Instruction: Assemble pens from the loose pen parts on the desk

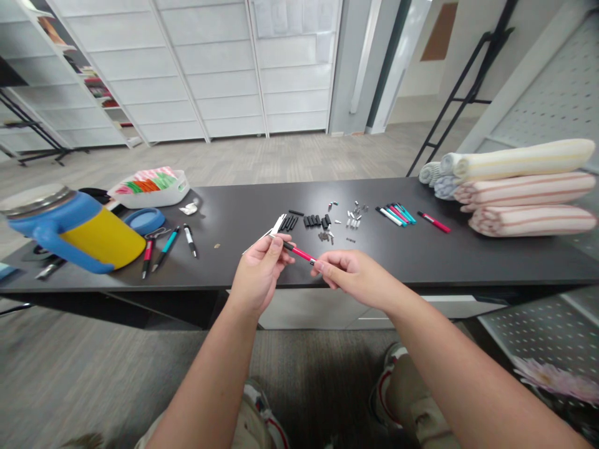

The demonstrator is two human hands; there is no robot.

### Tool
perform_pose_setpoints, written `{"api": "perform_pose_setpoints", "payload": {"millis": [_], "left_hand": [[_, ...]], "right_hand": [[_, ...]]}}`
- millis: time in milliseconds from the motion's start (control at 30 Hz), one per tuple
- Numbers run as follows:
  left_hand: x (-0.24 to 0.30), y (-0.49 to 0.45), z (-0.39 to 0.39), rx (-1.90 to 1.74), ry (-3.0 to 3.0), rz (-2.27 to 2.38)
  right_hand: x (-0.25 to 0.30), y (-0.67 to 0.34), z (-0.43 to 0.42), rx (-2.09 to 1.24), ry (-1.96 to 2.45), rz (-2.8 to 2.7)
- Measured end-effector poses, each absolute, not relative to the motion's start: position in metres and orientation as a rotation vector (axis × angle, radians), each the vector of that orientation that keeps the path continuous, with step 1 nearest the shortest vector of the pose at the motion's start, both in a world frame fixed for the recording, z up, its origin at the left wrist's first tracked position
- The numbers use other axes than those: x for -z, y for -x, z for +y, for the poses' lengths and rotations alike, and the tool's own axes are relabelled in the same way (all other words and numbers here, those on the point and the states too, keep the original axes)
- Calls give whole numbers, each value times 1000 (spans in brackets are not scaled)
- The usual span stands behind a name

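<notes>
Over the front edge of the dark table (224, 249), my left hand (257, 268) pinches the black grip end of a red pen (302, 252). My right hand (344, 271) has its fingers closed on the pen's other end. Just behind my left hand lie thin white sticks (277, 223), partly hidden by it, and black thin rods (290, 222). Farther right are black grip sleeves (317, 221), small metal pieces (354, 219) and springs (324, 237). A row of coloured pen barrels (397, 214) and a separate red barrel (434, 222) lie to the right.
At the left stand a blue and yellow jug (100, 234), a blue lid (144, 220) and a white basket (159, 196) of colourful packets. Near them lie a red pen (148, 257), a teal pen (166, 248) and a white pen (189, 241). Rolled towels (528, 187) are stacked at the right.
</notes>
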State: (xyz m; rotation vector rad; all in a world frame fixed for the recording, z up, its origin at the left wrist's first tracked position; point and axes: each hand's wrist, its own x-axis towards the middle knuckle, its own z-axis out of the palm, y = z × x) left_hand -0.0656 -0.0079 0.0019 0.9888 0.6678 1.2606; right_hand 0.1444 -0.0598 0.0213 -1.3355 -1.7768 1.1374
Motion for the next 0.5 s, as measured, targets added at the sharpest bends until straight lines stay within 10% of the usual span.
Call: {"api": "perform_pose_setpoints", "payload": {"millis": [500], "left_hand": [[4,61,-10,-1243,-1061,753]], "right_hand": [[-12,-141,-57,-930,1381,-1777]]}}
